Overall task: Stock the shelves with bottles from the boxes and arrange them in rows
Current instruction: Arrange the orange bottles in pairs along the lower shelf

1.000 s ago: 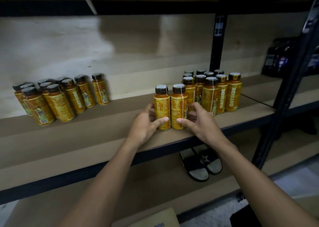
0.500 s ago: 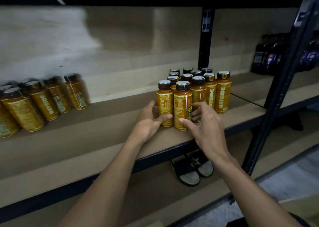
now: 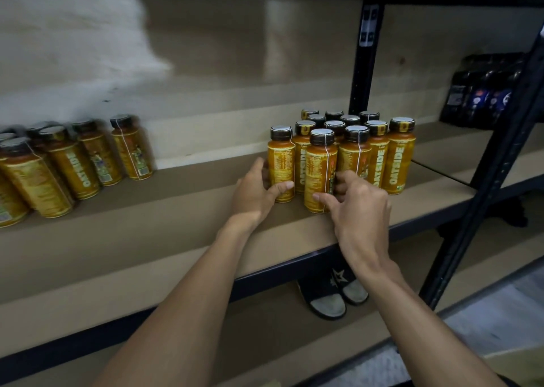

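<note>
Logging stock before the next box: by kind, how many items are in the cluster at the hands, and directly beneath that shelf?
yellow Oatside bottles: 12
black sandals: 2
Total: 14

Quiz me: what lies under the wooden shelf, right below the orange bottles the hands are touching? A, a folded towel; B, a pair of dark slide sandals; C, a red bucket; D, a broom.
B: a pair of dark slide sandals lies side by side just below the front edge of the wooden shelf, under the orange bottles.
</note>
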